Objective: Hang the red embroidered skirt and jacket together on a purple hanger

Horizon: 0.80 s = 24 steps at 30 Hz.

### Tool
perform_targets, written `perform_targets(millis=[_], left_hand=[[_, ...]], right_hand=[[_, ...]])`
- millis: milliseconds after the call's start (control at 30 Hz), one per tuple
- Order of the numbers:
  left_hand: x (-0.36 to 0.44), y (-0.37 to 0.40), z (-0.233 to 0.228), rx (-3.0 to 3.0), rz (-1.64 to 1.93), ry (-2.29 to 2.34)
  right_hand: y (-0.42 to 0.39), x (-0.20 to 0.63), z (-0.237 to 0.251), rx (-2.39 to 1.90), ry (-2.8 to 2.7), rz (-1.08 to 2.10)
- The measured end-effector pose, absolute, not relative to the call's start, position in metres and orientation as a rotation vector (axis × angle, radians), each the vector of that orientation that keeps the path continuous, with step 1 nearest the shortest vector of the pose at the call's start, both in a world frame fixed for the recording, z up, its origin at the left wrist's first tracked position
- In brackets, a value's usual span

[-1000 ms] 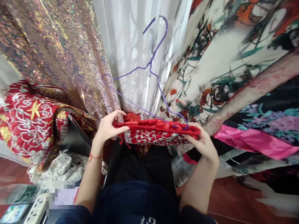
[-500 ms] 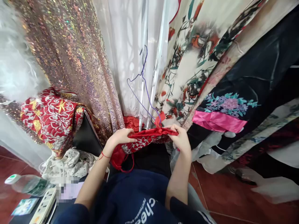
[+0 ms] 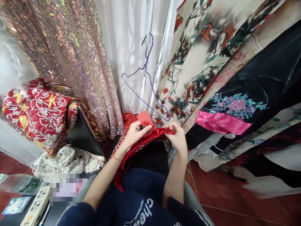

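**Both hands pinching red garment under purple hanger**

Left hand (image 3: 133,134) and right hand (image 3: 178,138) both grip the top edge of a red embroidered garment (image 3: 141,145), fingers pinched on the fabric, close together in front of the chest. Garment drapes down over the lap. A red flap sticks up between the hands. Purple wire hanger (image 3: 147,81) stands just above, its lower end right by the right hand; contact unclear. Sequin fabric (image 3: 70,56) left, floral robe (image 3: 199,56) right, power strip (image 3: 35,208) bottom left.
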<state>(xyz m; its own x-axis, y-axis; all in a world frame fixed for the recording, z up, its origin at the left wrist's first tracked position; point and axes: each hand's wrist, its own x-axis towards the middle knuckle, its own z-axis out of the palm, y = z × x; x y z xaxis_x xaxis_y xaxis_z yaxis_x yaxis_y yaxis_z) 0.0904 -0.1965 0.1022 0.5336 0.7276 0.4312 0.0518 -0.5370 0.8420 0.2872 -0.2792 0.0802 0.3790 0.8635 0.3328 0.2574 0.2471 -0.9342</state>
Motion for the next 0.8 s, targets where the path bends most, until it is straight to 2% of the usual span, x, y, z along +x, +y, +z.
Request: perform_targets(millis=[167, 300, 567, 700, 800], left_hand=[[0.076, -0.206, 0.1, 2.576, 0.74, 0.434], [0.075, -0.21, 0.096, 2.927, 0.568, 0.717], [0.084, -0.2, 0.085, 2.861, 0.531, 1.169], [0.078, -0.205, 0.081, 2.885, 0.383, 1.085], [0.072, -0.212, 0.091, 2.822, 0.581, 0.995]], right_hand=[[-0.278, 0.287, 0.079, -1.299, -1.144, 0.574], [-0.278, 0.283, 0.082, -1.288, -1.159, 0.557], [-0.279, 0.281, 0.084, -1.293, -1.183, 0.563], [-0.279, 0.279, 0.085, -1.286, -1.174, 0.574], [-0.278, 0.279, 0.084, -1.284, -1.162, 0.571]])
